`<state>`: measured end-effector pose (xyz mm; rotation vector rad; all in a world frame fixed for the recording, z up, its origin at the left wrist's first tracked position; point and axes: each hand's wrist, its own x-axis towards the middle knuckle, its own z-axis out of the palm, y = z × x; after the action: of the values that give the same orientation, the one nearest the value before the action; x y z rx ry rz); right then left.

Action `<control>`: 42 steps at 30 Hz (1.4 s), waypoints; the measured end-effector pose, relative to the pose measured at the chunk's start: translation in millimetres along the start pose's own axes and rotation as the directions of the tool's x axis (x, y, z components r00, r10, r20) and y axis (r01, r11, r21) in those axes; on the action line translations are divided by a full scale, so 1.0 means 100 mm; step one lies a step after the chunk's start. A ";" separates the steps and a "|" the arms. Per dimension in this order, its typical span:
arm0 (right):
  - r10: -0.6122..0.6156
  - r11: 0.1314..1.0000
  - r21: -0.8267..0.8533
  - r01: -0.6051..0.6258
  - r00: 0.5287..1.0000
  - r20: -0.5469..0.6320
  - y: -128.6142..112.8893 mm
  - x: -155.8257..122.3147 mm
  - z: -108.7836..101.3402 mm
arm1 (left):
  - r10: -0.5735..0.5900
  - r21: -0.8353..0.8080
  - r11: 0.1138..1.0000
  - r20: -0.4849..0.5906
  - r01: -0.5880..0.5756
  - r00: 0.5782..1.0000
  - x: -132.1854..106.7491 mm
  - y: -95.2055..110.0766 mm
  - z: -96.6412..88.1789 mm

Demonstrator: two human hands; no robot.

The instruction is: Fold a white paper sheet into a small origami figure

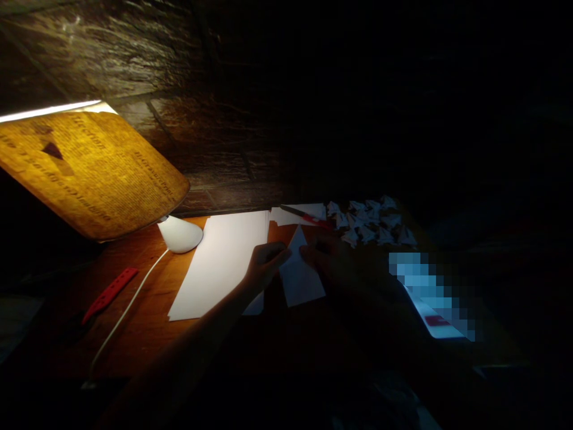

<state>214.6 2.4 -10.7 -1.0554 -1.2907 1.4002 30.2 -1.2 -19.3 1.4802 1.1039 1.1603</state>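
In the lamplight my left hand and my right hand meet over a small white piece of paper on the wooden table. Both hands pinch the paper's upper edges, the left from the left side, the right from the right. The right hand lies in deep shadow and its fingers are hard to make out. A larger white sheet lies flat just left of the left hand.
A lamp with a newsprint-covered shade and white base stands at the left, its cord trailing forward. A red ruler lies far left. Several folded paper pieces and a red-handled tool lie behind. A lit screen glows at right.
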 end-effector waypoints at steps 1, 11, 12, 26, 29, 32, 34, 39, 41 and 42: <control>0.009 1.000 0.008 -0.009 1.000 0.006 0.00 0.00 0.00 | 0.003 0.001 1.000 0.007 -0.003 1.000 0.00 0.00 0.00; 0.076 0.984 0.147 -0.098 0.986 0.146 -0.04 -0.03 0.04 | -0.007 0.046 0.999 0.122 0.001 0.992 -0.03 -0.02 0.02; 0.067 0.990 0.112 -0.082 0.990 0.126 -0.04 -0.03 0.04 | -0.015 0.051 0.999 0.142 0.007 0.990 -0.04 -0.03 0.02; 0.062 0.991 0.117 -0.068 0.997 0.053 0.01 0.01 0.04 | -0.030 0.043 0.999 0.171 0.023 0.985 -0.04 -0.07 0.04; 0.058 0.988 0.142 -0.061 0.998 0.024 0.02 0.02 0.04 | -0.016 0.045 0.999 0.171 0.008 0.985 -0.04 -0.04 0.03; 0.021 0.987 0.162 -0.016 0.999 -0.034 0.01 0.02 0.03 | -0.019 0.041 0.999 0.177 0.012 0.984 -0.04 -0.03 0.03; 0.007 0.983 0.185 0.003 0.999 -0.052 0.00 0.03 0.02 | -0.026 0.030 0.999 0.180 0.021 0.983 -0.04 -0.03 0.04; 0.004 0.978 0.209 0.008 0.998 -0.055 0.01 0.03 0.03 | -0.029 0.012 1.000 0.198 0.027 0.980 -0.04 -0.05 0.04; -0.012 0.981 0.192 0.020 0.999 -0.045 0.02 0.03 0.04 | -0.036 0.003 0.999 0.196 0.036 0.980 -0.04 -0.06 0.04; -0.017 0.983 0.185 0.023 0.999 -0.037 0.02 0.03 0.04 | -0.038 -0.005 0.999 0.190 0.039 0.981 -0.04 -0.07 0.04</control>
<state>209.8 4.2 -12.7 -0.9344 -1.1192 1.4497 33.3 -4.4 -27.1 1.5215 0.9907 0.9742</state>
